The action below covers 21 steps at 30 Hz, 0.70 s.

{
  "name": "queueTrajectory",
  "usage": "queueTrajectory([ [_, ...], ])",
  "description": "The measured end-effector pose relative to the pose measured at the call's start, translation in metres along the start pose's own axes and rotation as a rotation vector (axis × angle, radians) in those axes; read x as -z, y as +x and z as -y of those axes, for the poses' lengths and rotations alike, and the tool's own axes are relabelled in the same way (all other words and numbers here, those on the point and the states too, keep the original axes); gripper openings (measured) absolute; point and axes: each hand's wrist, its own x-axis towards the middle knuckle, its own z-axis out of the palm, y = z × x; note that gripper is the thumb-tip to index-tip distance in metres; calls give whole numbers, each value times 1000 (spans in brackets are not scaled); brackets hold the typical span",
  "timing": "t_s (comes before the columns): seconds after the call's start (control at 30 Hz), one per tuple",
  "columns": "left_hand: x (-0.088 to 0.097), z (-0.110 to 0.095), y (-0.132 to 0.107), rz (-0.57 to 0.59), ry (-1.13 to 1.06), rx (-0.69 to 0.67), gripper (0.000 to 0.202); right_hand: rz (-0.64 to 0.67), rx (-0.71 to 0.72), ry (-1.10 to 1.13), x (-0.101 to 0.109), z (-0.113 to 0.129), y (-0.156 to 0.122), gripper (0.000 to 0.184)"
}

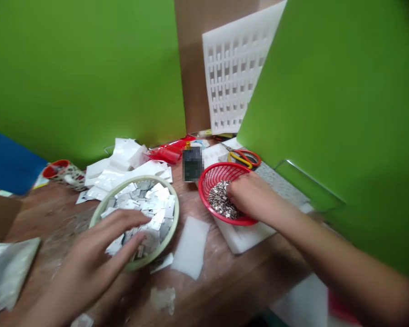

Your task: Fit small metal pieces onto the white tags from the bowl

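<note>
The left hand [95, 254] is over the pale bowl [176, 213] of flat white pieces [161, 195] — thumb and fingers apart. Farther right, the right hand [247, 193] is in the red basket [211, 178] of shiny metal bits [220, 200] — fingertips hidden, so I cannot tell their grip.

Your wooden table [225, 278] had scissors [248, 152], orange and yellow handles, near the back right corner. You had a red wrapper [170, 153] at the back edge, white packets [127, 154] left of it, then a patterned container [75, 175], red rim, tilted. Silvery bag [8, 272] toward your left edge. White sheet [191, 245] mid-table, clear scrap [163, 299] nearer the front edge. Past the back edge you had a slotted white panel [235, 78].
</note>
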Motion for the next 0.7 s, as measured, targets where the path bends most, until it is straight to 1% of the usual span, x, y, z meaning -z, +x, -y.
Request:
queueTrajectory([
  [0.07,-11,15,21,107,82,-22,22,-43,-5,25,1,0,-6,23],
  [0.13,-24,27,40,158,174,-66,29,-118,-4,59,0,0,-13,23],
  [0.2,-33,33,53,204,234,-93,29,-186,-14,88,-3,0,-17,21],
  [0.23,-35,33,57,224,233,-85,26,-209,-25,102,-5,0,-19,21],
  [0.3,-35,32,61,248,189,-37,18,-247,-45,138,-8,0,-22,18],
  [0.37,-32,31,61,242,136,20,12,-316,-49,186,-8,-1,-26,15],
  [0.4,-30,32,61,234,120,48,10,-371,-44,209,-6,0,-29,13],
  [0.47,-27,35,59,221,92,110,8,-522,-17,262,-2,3,-38,12],
  [0.53,-25,35,54,203,65,171,12,-681,28,339,4,12,-51,10],
  [0.57,-26,32,50,184,-6,209,15,-745,46,394,5,19,-59,10],
  [0.6,-27,27,45,160,-135,262,18,-790,60,468,6,27,-66,12],
  [0.63,-30,20,39,127,-319,332,20,-808,79,554,5,37,-73,15],
  [0.7,-40,0,24,83,-811,523,25,-775,111,752,0,60,-86,19],
])
